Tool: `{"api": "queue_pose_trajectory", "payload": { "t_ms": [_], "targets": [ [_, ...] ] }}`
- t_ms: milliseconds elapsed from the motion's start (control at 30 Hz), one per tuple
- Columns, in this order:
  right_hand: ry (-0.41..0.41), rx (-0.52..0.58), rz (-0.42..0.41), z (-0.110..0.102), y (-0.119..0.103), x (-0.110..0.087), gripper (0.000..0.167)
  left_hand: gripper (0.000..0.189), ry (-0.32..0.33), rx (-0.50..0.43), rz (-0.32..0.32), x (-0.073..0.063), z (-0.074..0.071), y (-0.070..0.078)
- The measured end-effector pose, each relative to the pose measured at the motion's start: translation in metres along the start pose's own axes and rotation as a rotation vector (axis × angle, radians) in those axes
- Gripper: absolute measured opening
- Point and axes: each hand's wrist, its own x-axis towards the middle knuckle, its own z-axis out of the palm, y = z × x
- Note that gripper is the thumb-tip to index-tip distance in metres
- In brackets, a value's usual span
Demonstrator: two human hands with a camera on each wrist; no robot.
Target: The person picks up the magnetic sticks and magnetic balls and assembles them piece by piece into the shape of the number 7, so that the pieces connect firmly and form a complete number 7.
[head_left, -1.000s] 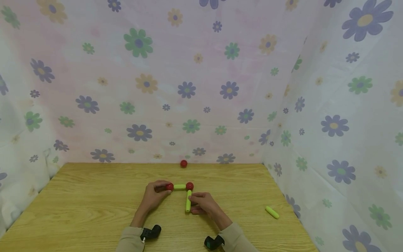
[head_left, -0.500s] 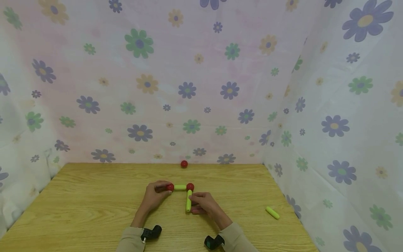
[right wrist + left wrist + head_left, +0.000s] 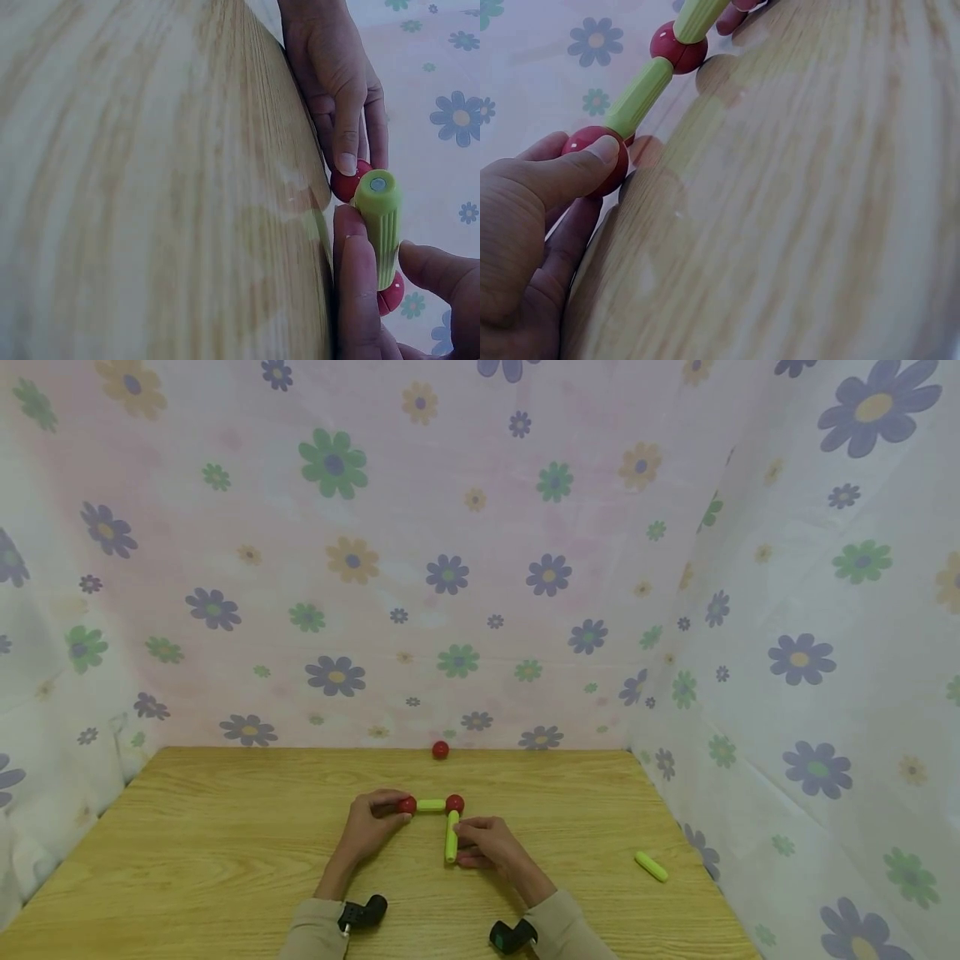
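My left hand [image 3: 369,827] pinches a red ball [image 3: 600,159] between thumb and fingers. A short yellow-green ribbed rod [image 3: 640,95] runs from that ball to a second red ball [image 3: 454,803]. From this second ball another yellow-green rod [image 3: 452,839] points toward me, roughly square to the first. My right hand [image 3: 491,847] grips that rod between thumb and fingers. In the right wrist view its free end, with a small round metal spot, faces the camera. The joined pieces are held close over the wooden table [image 3: 225,843].
Another red ball [image 3: 440,750] lies at the table's far edge. A loose yellow-green rod [image 3: 651,867] is on the right side of the table. Flower-patterned cloth [image 3: 390,527] hangs behind and on both sides. Black wrist cameras [image 3: 363,912] sit at the sleeves.
Both hands keep the same grips, and the joined balls and rods stay in place. Only the whole head view drifts slightly to the right.
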Motion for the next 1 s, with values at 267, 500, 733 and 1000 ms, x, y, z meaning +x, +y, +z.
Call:
{"api": "queue_pose_trajectory", "payload": {
  "t_ms": [267, 500, 733, 1000],
  "targets": [
    [-0.024, 0.022, -0.016, -0.0022, 0.0012, -0.0011, 0.050, 0.030, -0.002, 0.006, 0.015, 0.0004, -0.0005, -0.0014],
    [-0.032, 0.042, -0.010, -0.0049, 0.0052, -0.0041, 0.048, 0.031, -0.002, 0.005, 0.011, 0.0003, -0.0004, -0.0020],
    [-0.064, 0.060, -0.013, -0.0067, 0.0062, -0.0071, 0.045, 0.030, -0.001, 0.003, -0.008, -0.0010, -0.0004, -0.0018],
    [-0.089, 0.074, -0.032, -0.0097, 0.0071, -0.0070, 0.046, 0.030, -0.003, 0.000, 0.011, 0.0001, -0.0006, -0.0031]
  ]
}}
